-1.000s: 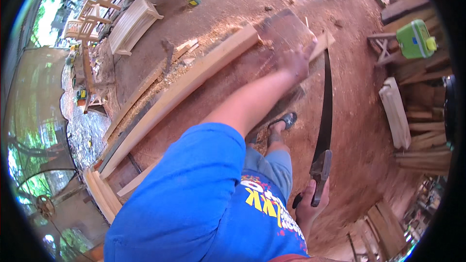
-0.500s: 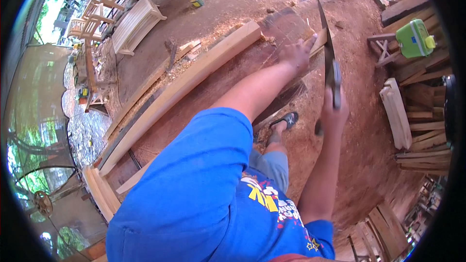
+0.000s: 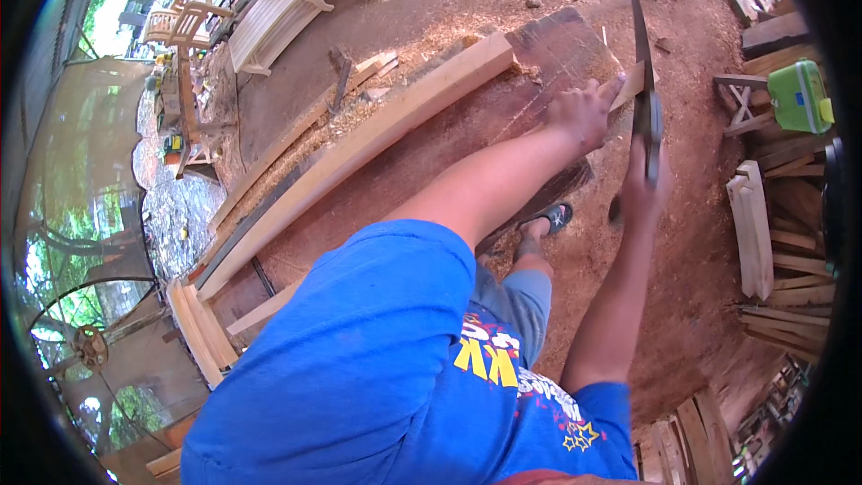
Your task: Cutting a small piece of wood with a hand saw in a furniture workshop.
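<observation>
My left hand (image 3: 579,115) is closed on a short wooden board (image 3: 633,87) at the right end of the dark workbench top (image 3: 359,193). My right hand (image 3: 646,180) grips a handsaw (image 3: 643,45), its long dark blade pointing away from me across that board's end. Whether the teeth touch the wood I cannot tell. A long pale timber (image 3: 377,148) lies lengthwise on the bench beside my left arm, with wood shavings and offcuts along its far side.
Wooden chairs (image 3: 189,18) and a slatted bench (image 3: 274,22) stand at the back left. A green cooler box (image 3: 799,99) is at the right, near stacked lumber (image 3: 790,323). My sandaled foot (image 3: 557,220) is on the dirt floor beside the workbench.
My right hand has raised the saw from low by my body up and forward to the board. My left hand stays on the board as the view shifts slightly.
</observation>
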